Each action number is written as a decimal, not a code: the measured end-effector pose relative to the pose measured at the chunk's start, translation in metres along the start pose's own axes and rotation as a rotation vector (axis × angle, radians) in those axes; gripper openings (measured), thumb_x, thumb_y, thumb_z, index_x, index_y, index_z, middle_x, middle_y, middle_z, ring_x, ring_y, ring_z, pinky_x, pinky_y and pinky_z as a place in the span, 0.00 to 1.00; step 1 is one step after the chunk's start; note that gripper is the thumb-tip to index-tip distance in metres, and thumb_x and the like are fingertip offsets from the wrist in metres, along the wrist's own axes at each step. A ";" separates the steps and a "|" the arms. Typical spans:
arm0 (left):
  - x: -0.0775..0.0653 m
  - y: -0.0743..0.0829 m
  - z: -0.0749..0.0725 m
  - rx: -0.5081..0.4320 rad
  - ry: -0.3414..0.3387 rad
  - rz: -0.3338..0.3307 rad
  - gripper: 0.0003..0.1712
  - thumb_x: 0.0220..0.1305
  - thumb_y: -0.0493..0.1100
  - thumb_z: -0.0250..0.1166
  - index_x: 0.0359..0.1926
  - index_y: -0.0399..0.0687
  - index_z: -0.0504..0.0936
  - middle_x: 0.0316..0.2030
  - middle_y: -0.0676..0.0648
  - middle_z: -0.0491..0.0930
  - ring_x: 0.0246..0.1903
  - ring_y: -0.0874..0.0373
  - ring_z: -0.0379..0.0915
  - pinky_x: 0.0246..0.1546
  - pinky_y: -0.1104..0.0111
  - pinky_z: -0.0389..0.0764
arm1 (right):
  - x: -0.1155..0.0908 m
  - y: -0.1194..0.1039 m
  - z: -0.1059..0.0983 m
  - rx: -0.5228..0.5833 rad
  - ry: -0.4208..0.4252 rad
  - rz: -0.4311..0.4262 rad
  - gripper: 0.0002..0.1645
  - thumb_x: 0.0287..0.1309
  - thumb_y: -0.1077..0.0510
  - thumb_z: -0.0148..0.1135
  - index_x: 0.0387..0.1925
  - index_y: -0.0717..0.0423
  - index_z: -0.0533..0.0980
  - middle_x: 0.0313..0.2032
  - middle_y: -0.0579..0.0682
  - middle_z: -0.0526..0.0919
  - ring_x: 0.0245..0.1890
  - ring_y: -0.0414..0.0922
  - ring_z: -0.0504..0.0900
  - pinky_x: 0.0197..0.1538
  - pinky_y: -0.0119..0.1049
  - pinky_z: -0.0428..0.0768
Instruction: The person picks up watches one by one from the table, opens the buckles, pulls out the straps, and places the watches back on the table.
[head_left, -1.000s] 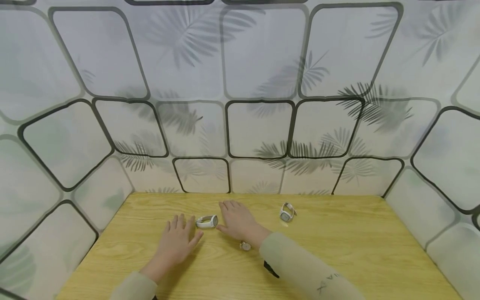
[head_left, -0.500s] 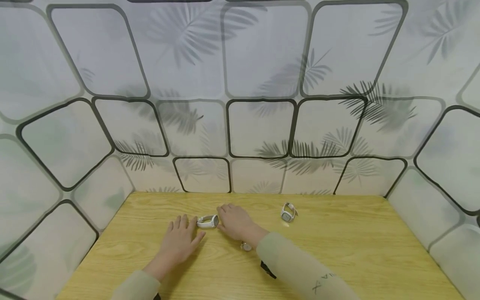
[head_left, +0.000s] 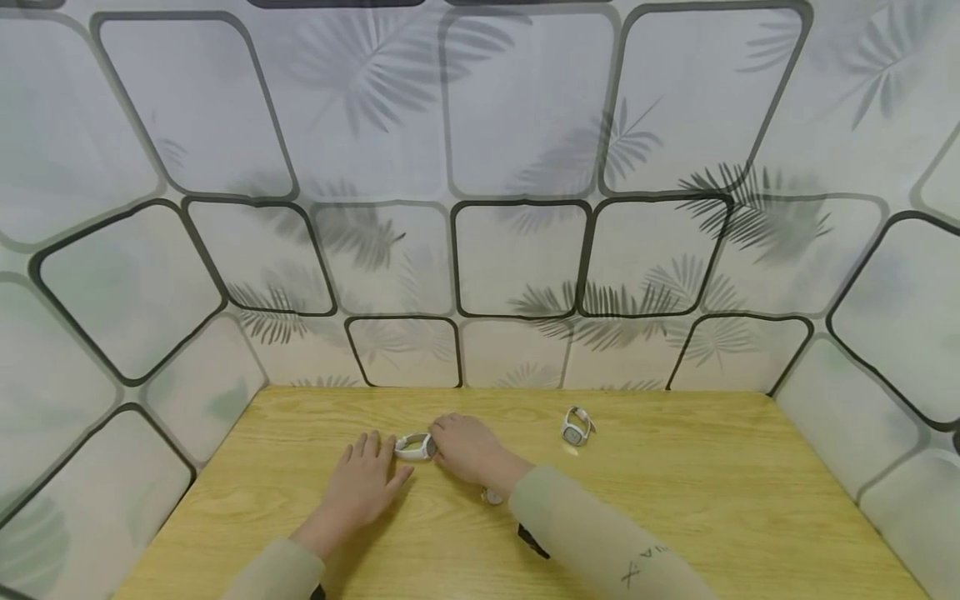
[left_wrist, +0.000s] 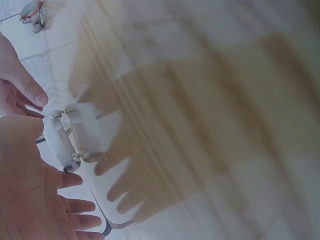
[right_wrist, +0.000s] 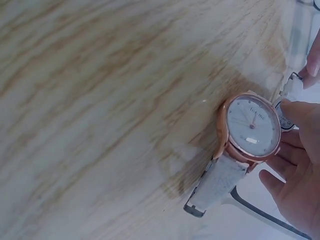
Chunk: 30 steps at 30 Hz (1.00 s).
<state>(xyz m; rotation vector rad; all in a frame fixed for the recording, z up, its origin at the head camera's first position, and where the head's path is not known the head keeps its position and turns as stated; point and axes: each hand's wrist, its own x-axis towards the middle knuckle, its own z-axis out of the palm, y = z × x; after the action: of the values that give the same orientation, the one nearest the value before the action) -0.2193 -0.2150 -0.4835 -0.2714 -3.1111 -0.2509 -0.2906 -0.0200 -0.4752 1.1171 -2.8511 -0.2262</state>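
A white wristwatch (head_left: 413,447) with a looped strap stands on the table between both hands in the head view. My left hand (head_left: 362,483) lies palm down with straight, spread fingers, its index fingertip right at the strap end. At the dial end is my right hand (head_left: 468,450), fingers curled over the edge. In the right wrist view, a digit overlaps the dial (right_wrist: 283,121) of that watch while other fingers sit below, pinching it. Near my right wrist sits a rose-gold watch (right_wrist: 252,125) with a white strap, partly hidden by the wrist in the head view.
Another white watch (head_left: 573,433) with a squarish dial stands to the right of my right hand. The yellow wood-grain table (head_left: 675,500) ends at a curtain (head_left: 517,258) with leaf and frame patterns, which rises at the back and both sides.
My right hand has come slightly left and nearer, its fingers curling onto the dial end of the white watch. My left hand has shifted slightly right, toward the strap.
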 end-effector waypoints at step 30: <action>0.012 0.003 0.006 -0.035 0.096 0.103 0.33 0.78 0.51 0.63 0.64 0.22 0.73 0.67 0.22 0.73 0.69 0.28 0.71 0.73 0.42 0.72 | 0.001 -0.007 0.002 0.157 0.078 0.036 0.10 0.75 0.47 0.65 0.40 0.48 0.85 0.39 0.42 0.89 0.40 0.38 0.85 0.46 0.30 0.85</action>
<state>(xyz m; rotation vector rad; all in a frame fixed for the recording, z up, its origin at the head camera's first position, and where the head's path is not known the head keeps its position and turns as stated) -0.2310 -0.2091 -0.4890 -0.4068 -2.9888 -0.3076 -0.2867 -0.0257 -0.4787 1.0726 -2.8579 0.0432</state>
